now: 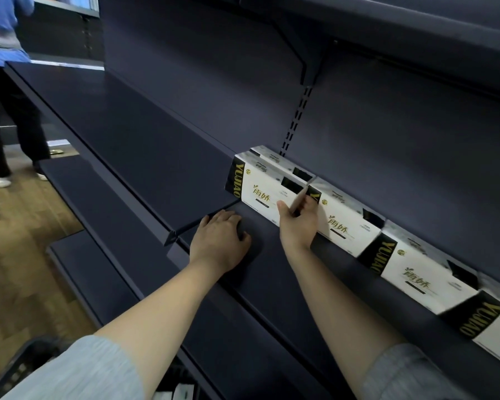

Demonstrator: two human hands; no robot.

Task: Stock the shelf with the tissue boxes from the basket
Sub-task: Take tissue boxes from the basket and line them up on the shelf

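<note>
My right hand [298, 217] grips the leftmost tissue box [264, 187] on the shelf [145, 151]. My left hand [220, 238] rests loosely curled on the shelf, holding nothing.

Single head view, angled down and rightward, close along the shelf [145, 157]

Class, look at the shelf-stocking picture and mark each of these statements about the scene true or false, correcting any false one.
1. The right hand grips the right end of the leftmost tissue box. True.
2. The left hand holds a tissue box. False: it rests on the shelf, holding nothing.
3. The tissue boxes stand in a row along the shelf's back wall. True.
4. The boxes are plain blue. False: white with black ends and gold lettering.
</note>
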